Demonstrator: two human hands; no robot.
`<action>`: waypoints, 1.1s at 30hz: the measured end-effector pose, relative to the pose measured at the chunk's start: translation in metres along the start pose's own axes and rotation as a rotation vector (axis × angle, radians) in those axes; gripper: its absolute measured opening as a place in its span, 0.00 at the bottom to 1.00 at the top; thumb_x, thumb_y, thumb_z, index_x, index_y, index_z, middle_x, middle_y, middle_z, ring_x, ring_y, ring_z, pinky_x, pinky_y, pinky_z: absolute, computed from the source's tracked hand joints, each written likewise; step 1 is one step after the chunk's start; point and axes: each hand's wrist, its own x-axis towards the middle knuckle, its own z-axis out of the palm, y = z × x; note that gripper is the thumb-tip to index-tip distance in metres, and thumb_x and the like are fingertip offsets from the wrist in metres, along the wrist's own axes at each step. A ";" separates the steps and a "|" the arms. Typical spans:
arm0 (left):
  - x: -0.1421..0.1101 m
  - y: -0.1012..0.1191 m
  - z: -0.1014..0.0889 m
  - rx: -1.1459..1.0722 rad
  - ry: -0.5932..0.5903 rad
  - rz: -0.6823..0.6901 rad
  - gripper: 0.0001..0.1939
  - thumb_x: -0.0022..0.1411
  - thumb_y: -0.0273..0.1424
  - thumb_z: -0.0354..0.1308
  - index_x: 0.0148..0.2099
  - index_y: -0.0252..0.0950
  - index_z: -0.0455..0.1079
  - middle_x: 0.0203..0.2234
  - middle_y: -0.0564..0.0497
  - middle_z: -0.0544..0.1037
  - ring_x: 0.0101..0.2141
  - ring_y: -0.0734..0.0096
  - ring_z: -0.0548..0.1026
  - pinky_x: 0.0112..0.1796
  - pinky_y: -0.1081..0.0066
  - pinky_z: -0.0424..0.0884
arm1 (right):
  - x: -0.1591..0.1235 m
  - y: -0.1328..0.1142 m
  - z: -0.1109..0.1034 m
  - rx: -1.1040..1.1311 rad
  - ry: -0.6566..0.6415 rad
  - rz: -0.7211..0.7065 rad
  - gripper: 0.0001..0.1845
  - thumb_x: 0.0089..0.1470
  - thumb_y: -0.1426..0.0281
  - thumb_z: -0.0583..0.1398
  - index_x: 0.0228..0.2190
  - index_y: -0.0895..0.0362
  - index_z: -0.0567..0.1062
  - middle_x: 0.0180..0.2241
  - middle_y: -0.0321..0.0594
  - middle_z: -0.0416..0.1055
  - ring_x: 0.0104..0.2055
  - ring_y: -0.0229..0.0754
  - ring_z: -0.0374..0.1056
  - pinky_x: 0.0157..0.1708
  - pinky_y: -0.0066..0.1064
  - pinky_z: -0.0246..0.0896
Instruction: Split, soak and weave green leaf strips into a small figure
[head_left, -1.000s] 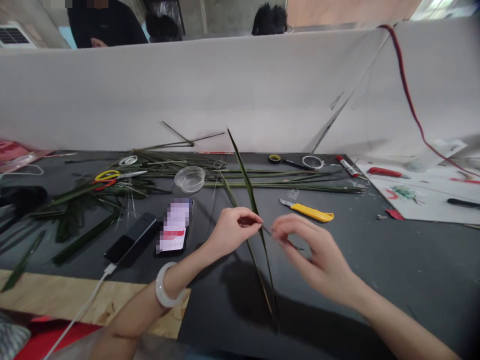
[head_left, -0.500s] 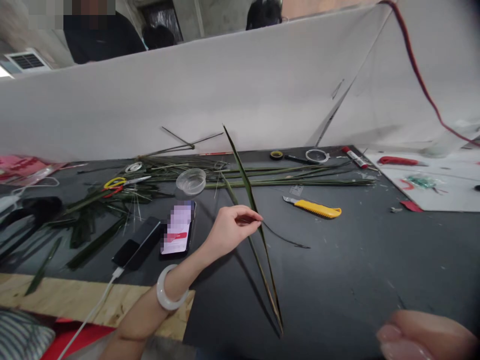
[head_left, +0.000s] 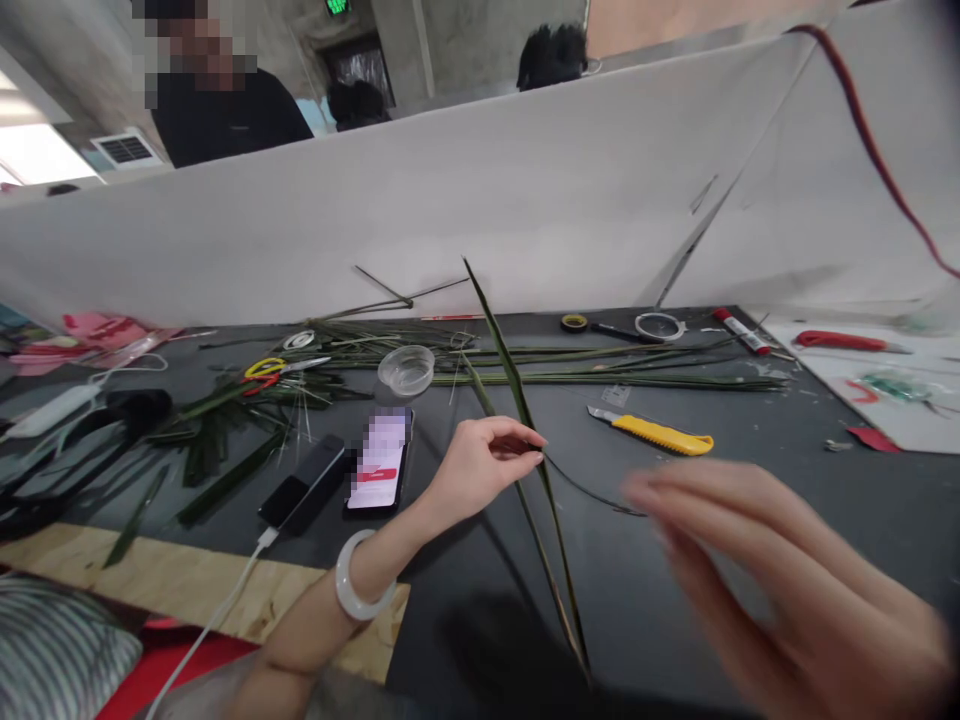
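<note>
The left hand (head_left: 487, 465) is pinching a folded leaf blade (head_left: 512, 370) over the worktop (head_left: 780, 420), with its fingers (head_left: 529, 437) closed where a thin dark strand (head_left: 589, 490) is meeting the leaf. The blade is pointing up towards eleven o'clock from the pinch, and its narrow fold is hanging towards five o'clock. The strand is trailing out towards four o'clock, where the right hand (head_left: 795, 570) is hovering. The right fingers are curving loosely, but they are blurring — I cannot tell whether they are touching the strand's end.

The likeliest trouble, as I judge it, is starting at that one small pinch: it is apparently steadying both leaf and strand, so a sideways tug on the strand could be twisting the blade or pulling it out of the fingers. A sharp pull could also be splitting the leaf along its length, or cracking it at the fold, where it is looking thinnest.

The yellow utility knife (head_left: 660, 434) is lying near three o'clock from the pinch with some blade showing, its tip facing the left hand; a wide sweep of the right hand could be brushing that edge. At nine o'clock, a lit smartphone (head_left: 384, 465) is lying near the left forearm, and a charging cable (head_left: 217, 612) is running down from a dark phone (head_left: 300, 487). A careless elbow could be catching it — and dragging that phone along.
</note>
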 end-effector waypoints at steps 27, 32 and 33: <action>0.004 -0.005 -0.001 0.034 0.012 -0.009 0.05 0.49 0.26 0.63 0.32 0.31 0.74 0.25 0.51 0.77 0.26 0.74 0.75 0.30 0.75 0.72 | 0.017 0.044 0.067 0.410 -0.423 0.654 0.11 0.49 0.67 0.57 0.23 0.60 0.76 0.18 0.37 0.72 0.22 0.36 0.65 0.24 0.26 0.59; 0.006 -0.003 -0.002 0.029 0.025 -0.013 0.07 0.50 0.25 0.63 0.34 0.31 0.74 0.28 0.49 0.79 0.29 0.72 0.76 0.32 0.73 0.75 | 0.017 0.050 0.070 0.551 -0.471 0.680 0.11 0.50 0.66 0.56 0.27 0.59 0.76 0.22 0.38 0.74 0.24 0.38 0.68 0.27 0.28 0.63; 0.006 -0.002 -0.003 0.028 0.034 -0.008 0.07 0.50 0.25 0.63 0.35 0.31 0.74 0.30 0.48 0.79 0.29 0.71 0.76 0.33 0.72 0.75 | 0.018 0.050 0.070 0.565 -0.464 0.691 0.10 0.50 0.66 0.57 0.29 0.59 0.76 0.23 0.38 0.74 0.24 0.38 0.68 0.28 0.29 0.64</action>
